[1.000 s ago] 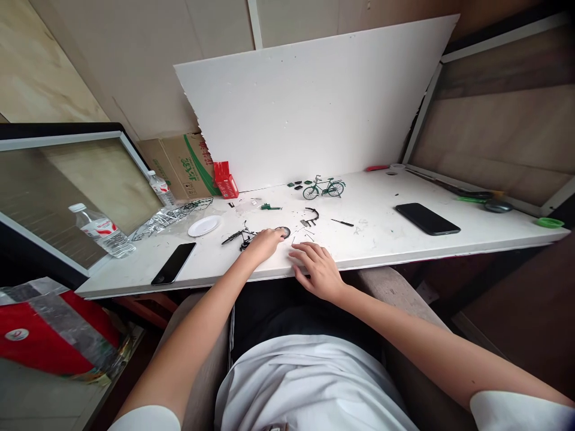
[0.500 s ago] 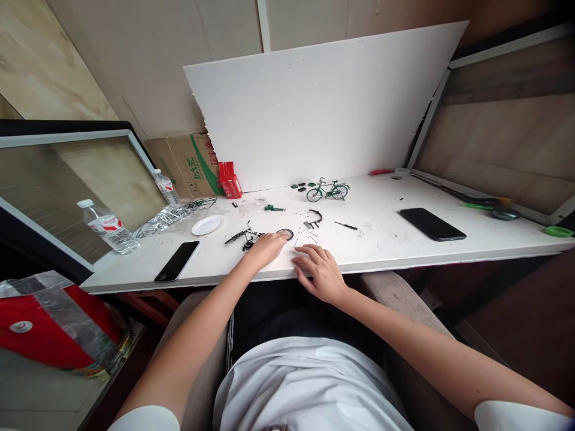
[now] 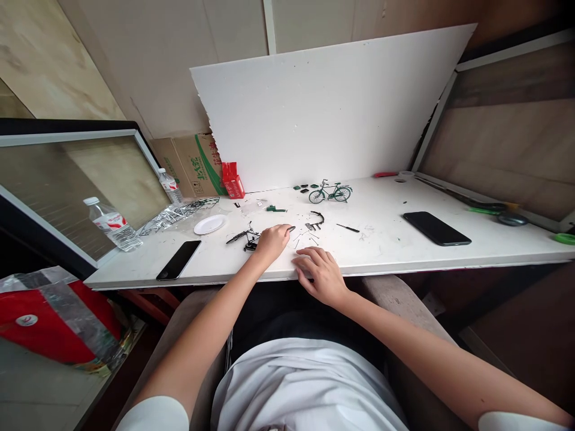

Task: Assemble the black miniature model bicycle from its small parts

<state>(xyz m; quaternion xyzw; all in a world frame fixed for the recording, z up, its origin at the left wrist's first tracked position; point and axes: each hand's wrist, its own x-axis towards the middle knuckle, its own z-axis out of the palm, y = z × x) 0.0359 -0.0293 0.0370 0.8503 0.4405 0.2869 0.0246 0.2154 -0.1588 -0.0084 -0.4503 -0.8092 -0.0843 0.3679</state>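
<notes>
- Head view, now: left hand [image 3: 274, 242] has its fingertips closed on a small dark wheel [image 3: 291, 228]; grip is a pinch.
- Change: half a second ago the wheel showed as a spoked disc at those fingers; now only a thin dark sliver shows. I read this as the wheel tipped nearly edge-on. Whether it is fully clear of the white table [image 3: 381, 251], I cannot tell.
- Unchanged: right hand [image 3: 324, 276] waits at the table's front edge, fingers loosely bent, thumb apart, nothing seen in them.
- Black toy bicycle [image 3: 243, 234] lies on the table just left of the left hand, apart from the wheel, in the same place beside the hand as in the earlier views.
- Thin sticks [image 3: 314, 242] lie scattered beyond the right fingertips; a curved black strip [image 3: 321, 216] is behind them, a small screwdriver [image 3: 348, 228] to its right. No shift noticed in these.
- Green toy bicycle [image 3: 331, 192] stands assembled farther back, untouched.
- Judgement: the wheel has gone from lying flat to being handled. It looks like a loose part at this point; fitting has not begun.
</notes>
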